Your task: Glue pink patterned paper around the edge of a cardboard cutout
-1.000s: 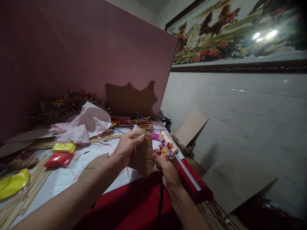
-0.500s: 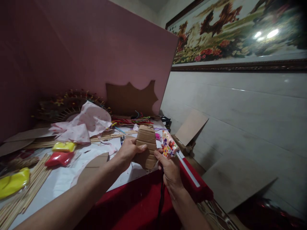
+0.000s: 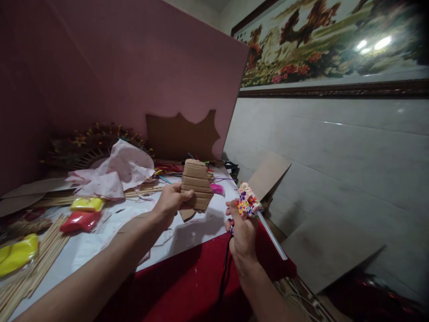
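Holds a ridged corrugated cardboard piece point(image 3: 198, 185) above the white-topped counter point(image 3: 214, 223), pinched at the left edge between thumb and fingers of the left hand point(image 3: 170, 201). Now has it higher and farther left than half a second ago, well apart from the right hand point(image 3: 244, 230); back then, had right fingers against its edge. Has also shifted the floral-patterned glue gun point(image 3: 248, 201) rightward, right fingers curled around the handle; cannot tell how firmly. Sees a smooth, pale glue stick point(image 3: 273, 237) jutting from the rear and a thin black cord point(image 3: 225, 270) hanging below. Makes out a flat brown scrap point(image 3: 187, 215) just under the cardboard; cannot tell whether joined or separate. Has to the left a crumpled, spotted pink sheet point(image 3: 125, 165), a yellow packet point(image 3: 87, 204) and red packet point(image 3: 80, 221) in glossy clear plastic, and straight, slender wooden sticks point(image 3: 43, 259); in front, red cloth point(image 3: 191, 279).
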Available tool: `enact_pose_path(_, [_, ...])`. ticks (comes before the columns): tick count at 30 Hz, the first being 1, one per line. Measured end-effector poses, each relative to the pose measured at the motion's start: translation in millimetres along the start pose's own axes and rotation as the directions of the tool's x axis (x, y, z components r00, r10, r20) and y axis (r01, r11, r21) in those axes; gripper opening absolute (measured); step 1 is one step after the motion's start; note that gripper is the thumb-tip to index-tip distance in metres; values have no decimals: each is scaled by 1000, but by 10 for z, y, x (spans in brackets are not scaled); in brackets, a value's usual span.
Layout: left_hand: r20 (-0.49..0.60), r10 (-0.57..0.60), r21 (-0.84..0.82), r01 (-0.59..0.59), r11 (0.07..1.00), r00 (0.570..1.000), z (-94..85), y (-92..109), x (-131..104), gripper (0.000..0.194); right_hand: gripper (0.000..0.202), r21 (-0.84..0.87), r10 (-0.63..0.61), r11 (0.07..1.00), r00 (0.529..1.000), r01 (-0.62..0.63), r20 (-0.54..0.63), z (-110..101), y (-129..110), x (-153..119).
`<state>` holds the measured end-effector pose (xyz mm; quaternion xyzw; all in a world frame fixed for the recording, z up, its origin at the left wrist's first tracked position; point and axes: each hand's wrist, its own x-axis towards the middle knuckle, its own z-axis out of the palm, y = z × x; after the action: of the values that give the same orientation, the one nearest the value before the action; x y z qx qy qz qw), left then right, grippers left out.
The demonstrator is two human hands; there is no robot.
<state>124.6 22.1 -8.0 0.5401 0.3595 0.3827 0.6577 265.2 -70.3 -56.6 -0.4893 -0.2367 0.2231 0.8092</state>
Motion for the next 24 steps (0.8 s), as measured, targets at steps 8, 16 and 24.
enact_pose_path(8, [-22,-170,287,169,943,985,200,-207,186,28,40,-44,31,999,984,-24,174,21,-61,35])
enact_pose_path(16, [84,50,531,-87,843,995,265,-395,356,31,33,-378,92,923,918,67,386,-256,-183,253])
enact_pose_path(24, [276,262,796,-373,476,925,64,-427,-22,23,33,-632,-40,568,785,527,619,-488,-188,321])
